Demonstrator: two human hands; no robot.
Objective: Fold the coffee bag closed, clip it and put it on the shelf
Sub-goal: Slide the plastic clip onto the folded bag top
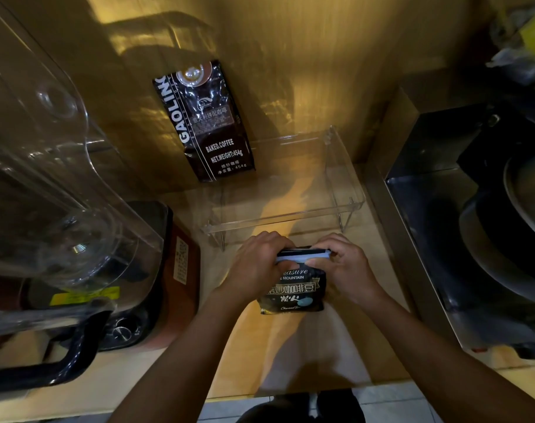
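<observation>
Pale clip (303, 255) caps the coffee bag (293, 288); left hand (255, 267) and right hand (347, 267) grip its ends; press evenly before lifting toward the shelf (278, 222) at twelve o'clock.

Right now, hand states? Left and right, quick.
Left hand: closed on the folded top of the coffee bag, at the clip's left end.
Right hand: closed on the same bag top, at the clip's right end.

Glossy black foil coffee bag (293, 288); pale matt plastic clip (303, 257); clear smooth acrylic shelf (345, 166); smooth tan wood-look surface (251, 346).
</observation>
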